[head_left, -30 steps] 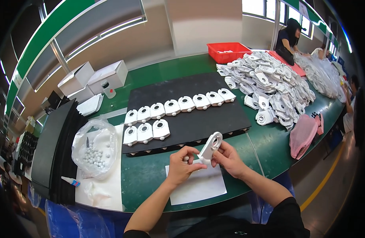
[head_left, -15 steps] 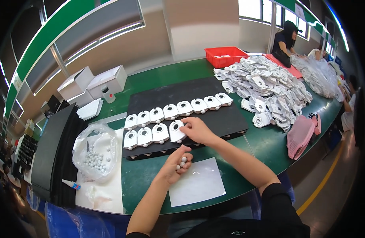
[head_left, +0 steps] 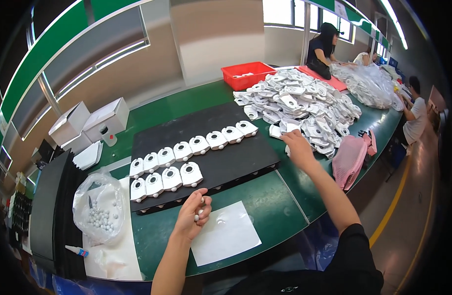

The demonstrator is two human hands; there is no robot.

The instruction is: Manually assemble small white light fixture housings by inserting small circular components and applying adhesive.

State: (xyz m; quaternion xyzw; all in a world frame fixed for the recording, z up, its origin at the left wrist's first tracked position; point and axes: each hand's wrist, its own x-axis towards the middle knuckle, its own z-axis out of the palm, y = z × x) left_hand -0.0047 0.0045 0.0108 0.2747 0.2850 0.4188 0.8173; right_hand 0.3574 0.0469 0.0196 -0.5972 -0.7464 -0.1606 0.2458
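My left hand [head_left: 191, 216] is curled around several small white balls [head_left: 202, 212], above the front edge of the green table. My right hand [head_left: 301, 150] reaches to the near edge of a heap of white plastic parts [head_left: 304, 105]. Its fingers close on one white plastic part [head_left: 292, 126], which they partly cover. On a black board [head_left: 226, 162] white parts lie in two rows, the far row longer than the near one. Each has a round dark hole and a white ball at its lower edge. The last part [head_left: 190, 174] of the near row sits beyond my left hand.
A clear bag of white balls [head_left: 100, 211], a small glue bottle [head_left: 78, 250] and stacked black boards [head_left: 51, 211] are at left. White paper [head_left: 226, 238] lies in front. A red bin [head_left: 248, 73] stands behind the heap, a pink mesh bag [head_left: 349, 160] right; a co-worker [head_left: 322, 49] sits beyond.
My right hand has let go of the white part at the end of the near row and moved right to the heap. My left hand still holds the balls. The view has shifted right.
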